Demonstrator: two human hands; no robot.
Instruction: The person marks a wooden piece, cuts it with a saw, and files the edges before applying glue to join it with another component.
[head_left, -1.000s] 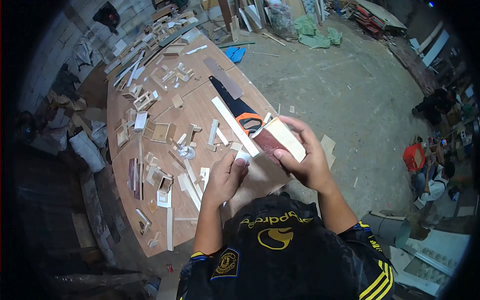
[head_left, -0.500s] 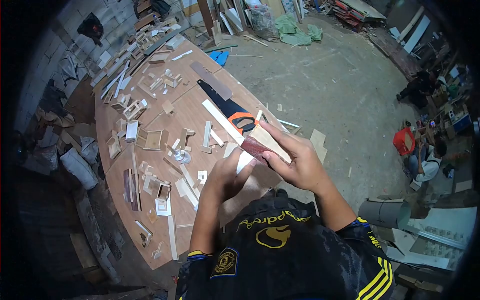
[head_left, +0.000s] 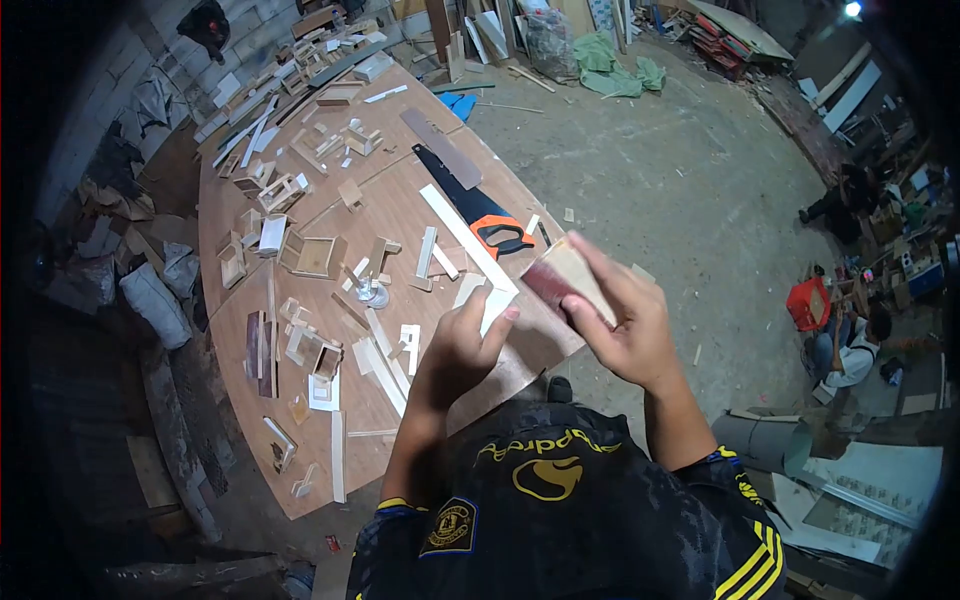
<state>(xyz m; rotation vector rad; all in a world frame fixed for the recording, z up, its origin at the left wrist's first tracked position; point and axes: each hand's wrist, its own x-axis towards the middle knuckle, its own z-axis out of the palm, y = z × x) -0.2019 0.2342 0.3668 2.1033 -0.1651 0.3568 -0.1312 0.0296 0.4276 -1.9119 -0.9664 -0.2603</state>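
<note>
My left hand [head_left: 462, 345] is closed on a white wooden strip [head_left: 465, 237], pinching its near end, where a short white piece meets it at an angle. The strip's far end reaches out over the table beside a handsaw [head_left: 468, 203] with an orange and black handle. In my right hand [head_left: 628, 325] is a sanding block [head_left: 582, 275], pale wood with a dark red abrasive face, gripped between thumb and fingers. It is tilted, just right of the strip's near end, with a gap between them.
The wooden table [head_left: 400, 222] carries several small wooden assemblies, offcuts and a clear glass-like item [head_left: 372, 293]. A brown flat board [head_left: 440, 148] lies beyond the saw. At right, a person [head_left: 850, 345] sits low near a red container [head_left: 807, 304].
The sanding block has come off the strip's near end and moved right with my right hand. My left hand still holds the strip; the view has shifted slightly.
</note>
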